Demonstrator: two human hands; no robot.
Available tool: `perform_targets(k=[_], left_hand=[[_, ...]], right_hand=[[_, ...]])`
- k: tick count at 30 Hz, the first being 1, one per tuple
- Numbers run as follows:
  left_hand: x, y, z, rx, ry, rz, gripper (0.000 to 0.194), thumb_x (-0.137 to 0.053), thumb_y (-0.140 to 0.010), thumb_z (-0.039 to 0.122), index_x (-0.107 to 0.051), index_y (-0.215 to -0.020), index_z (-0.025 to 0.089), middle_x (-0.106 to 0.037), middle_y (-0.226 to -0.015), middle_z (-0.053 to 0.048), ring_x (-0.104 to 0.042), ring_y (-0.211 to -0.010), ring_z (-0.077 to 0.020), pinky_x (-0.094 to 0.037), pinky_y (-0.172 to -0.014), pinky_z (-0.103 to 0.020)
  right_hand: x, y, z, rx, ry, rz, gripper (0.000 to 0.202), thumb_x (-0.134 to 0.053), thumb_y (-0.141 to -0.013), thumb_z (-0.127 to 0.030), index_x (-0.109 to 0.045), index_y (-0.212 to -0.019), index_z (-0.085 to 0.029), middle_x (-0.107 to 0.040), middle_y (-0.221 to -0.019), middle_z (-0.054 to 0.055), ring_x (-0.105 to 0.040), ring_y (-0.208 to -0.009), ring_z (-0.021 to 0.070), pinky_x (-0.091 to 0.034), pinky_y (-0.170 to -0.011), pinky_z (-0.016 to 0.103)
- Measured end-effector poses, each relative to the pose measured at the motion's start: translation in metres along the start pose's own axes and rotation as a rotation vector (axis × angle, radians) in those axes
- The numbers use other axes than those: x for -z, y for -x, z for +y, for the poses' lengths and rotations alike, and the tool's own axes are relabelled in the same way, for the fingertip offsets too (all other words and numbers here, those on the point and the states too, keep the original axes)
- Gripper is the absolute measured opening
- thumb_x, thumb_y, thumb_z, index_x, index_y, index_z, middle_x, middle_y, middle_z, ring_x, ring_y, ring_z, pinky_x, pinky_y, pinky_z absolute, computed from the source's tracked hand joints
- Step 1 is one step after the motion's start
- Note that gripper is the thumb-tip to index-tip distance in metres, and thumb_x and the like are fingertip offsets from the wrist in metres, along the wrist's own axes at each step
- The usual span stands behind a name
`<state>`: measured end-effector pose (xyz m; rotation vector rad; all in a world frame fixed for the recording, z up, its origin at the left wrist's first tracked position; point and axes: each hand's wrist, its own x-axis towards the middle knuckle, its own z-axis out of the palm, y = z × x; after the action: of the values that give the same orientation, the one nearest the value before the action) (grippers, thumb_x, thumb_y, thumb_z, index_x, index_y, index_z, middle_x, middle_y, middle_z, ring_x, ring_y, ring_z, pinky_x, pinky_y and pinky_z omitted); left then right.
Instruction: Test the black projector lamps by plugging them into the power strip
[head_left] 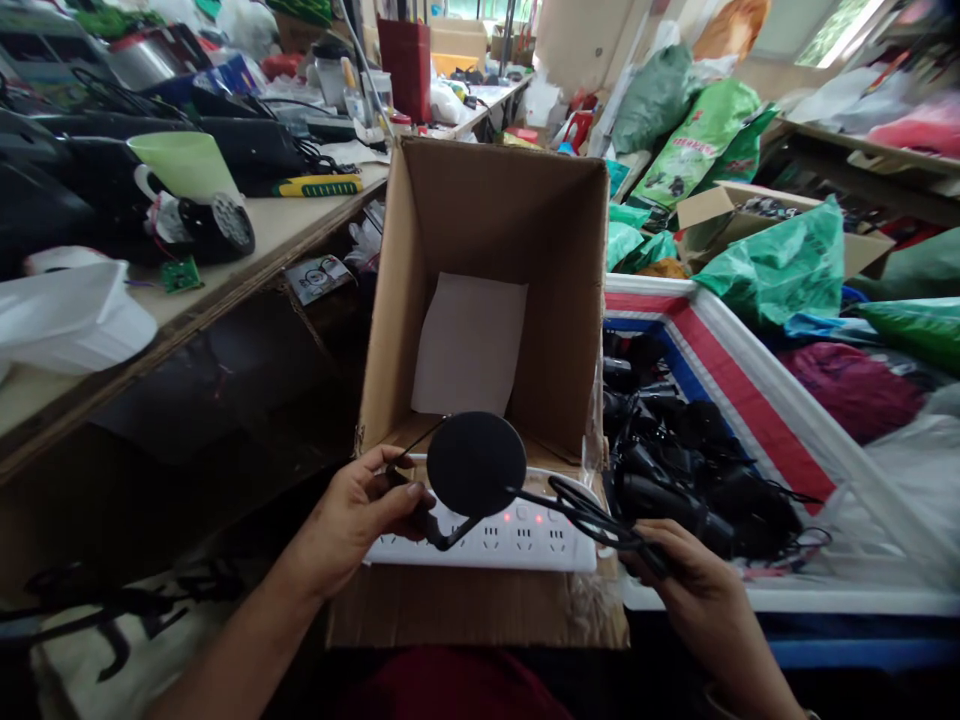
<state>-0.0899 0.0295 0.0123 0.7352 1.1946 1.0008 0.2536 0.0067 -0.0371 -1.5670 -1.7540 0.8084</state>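
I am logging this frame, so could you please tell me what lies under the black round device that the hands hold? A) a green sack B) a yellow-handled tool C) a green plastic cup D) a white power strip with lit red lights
D: the black round device, held by the left hand and right hand, hangs over a white power strip with red lights, resting on the cardboard box.

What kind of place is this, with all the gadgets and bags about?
Probably a small electronics workshop or packing room. A workbench carries black devices and a bare circuit board, a bin holds many black gadgets, and an open cardboard box sits behind a lit power strip.
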Motion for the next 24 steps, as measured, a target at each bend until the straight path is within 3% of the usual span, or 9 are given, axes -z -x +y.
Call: perform_targets(k=[4, 8, 14, 22, 24], left_hand=[[-0.004, -0.003, -0.001, -0.001, 0.08, 0.008, 0.046, -0.08, -0.065, 0.03, -0.05, -0.096, 0.015, -0.071, -0.069, 0.001, -0.068, -0.057, -0.0166, -0.058, -0.05, -0.029], [-0.007, -0.006, -0.007, 0.006, 0.109, -0.013, 0.049, -0.083, -0.062, 0.03, -0.05, -0.094, 0.015, -0.071, -0.068, 0.001, -0.068, -0.056, -0.0168, -0.058, -0.05, -0.029], [-0.013, -0.012, -0.017, 0.003, 0.139, -0.049, 0.045, -0.082, -0.065, 0.029, -0.051, -0.094, 0.015, -0.07, -0.068, 0.001, -0.068, -0.056, -0.0153, -0.058, -0.051, -0.029], [-0.025, -0.022, -0.03, 0.018, 0.218, -0.081, 0.052, -0.086, -0.06, 0.035, -0.052, -0.094, 0.016, -0.069, -0.07, 0.002, -0.066, -0.058, -0.0135, -0.057, -0.053, -0.027], [-0.029, -0.027, -0.032, -0.003, 0.227, -0.082, 0.052, -0.086, -0.058, 0.039, -0.053, -0.091, 0.017, -0.068, -0.07, 0.003, -0.064, -0.058, -0.012, -0.056, -0.053, -0.026]], right_hand=[[-0.026, -0.002, -0.006, -0.05, -0.135, -0.052, 0.014, -0.062, -0.082, -0.032, -0.068, -0.088, -0.021, -0.066, -0.081, 0.003, -0.064, -0.071, 0.0167, -0.053, -0.063, 0.026], [-0.05, 0.004, 0.002, -0.093, -0.05, 0.056, 0.02, -0.061, -0.083, -0.039, -0.066, -0.087, -0.02, -0.067, -0.073, 0.002, -0.064, -0.065, 0.0157, -0.052, -0.059, 0.026], [-0.059, 0.008, 0.005, -0.143, 0.042, 0.154, 0.026, -0.059, -0.085, -0.044, -0.065, -0.083, -0.019, -0.069, -0.066, 0.004, -0.066, -0.056, 0.0166, -0.051, -0.052, 0.026], [-0.08, 0.011, 0.008, 0.058, 0.203, 0.298, 0.027, -0.063, -0.079, -0.049, -0.066, -0.082, -0.022, -0.07, -0.08, 0.008, -0.068, -0.075, 0.0234, -0.055, -0.07, 0.036], [-0.088, 0.011, 0.011, 0.101, 0.232, 0.347, 0.03, -0.059, -0.081, -0.052, -0.064, -0.079, -0.023, -0.069, -0.074, 0.006, -0.067, -0.069, 0.0214, -0.055, -0.064, 0.033]])
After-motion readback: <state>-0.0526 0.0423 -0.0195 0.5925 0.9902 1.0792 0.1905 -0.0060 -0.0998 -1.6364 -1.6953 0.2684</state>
